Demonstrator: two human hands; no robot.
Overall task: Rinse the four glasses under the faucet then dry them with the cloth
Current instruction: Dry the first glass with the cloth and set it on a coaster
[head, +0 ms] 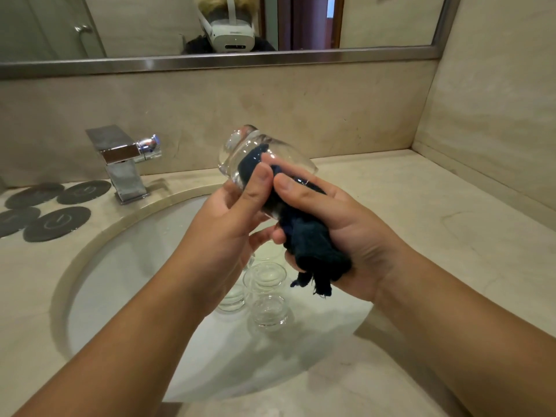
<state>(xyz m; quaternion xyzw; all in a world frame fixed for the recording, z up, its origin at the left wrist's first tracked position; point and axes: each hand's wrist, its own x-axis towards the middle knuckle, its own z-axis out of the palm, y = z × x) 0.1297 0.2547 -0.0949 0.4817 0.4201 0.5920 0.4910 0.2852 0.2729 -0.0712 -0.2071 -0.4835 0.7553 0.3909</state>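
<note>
Clear glass tumbler (240, 152) is held in the air above the sink basin (120, 266). It is tilted, with its thick base pointing up and away to the left and its mouth toward the person. Dark navy cloth (310, 239) is pushed into the mouth. One end shows through the wall well inside the tumbler; the rest bunches out past the rim and ends in a frayed tail hanging below.

Left hand (222, 230): fingers curled round the tumbler near its rim, thumb laid across the outer wall. Right hand (346, 224): fingers closed round the bunched cloth just outside the rim, thumb pressed on top of the cloth. The two thumbs lie side by side, nearly touching.

Three more glasses stand upright in the basin directly beneath the hands, close together: rear glass (266, 275), front glass (269, 313) and side glass (231, 299). The side glass is partly hidden by the left wrist. Whether the three touch one another cannot be determined.

Chrome faucet (123, 164) stands at the rear left of the basin on the beige stone counter (421, 206). Four dark round coasters (57, 224) lie clustered on the counter to the left of the faucet. A metal-framed mirror (150, 25) runs along the wall above.
</note>
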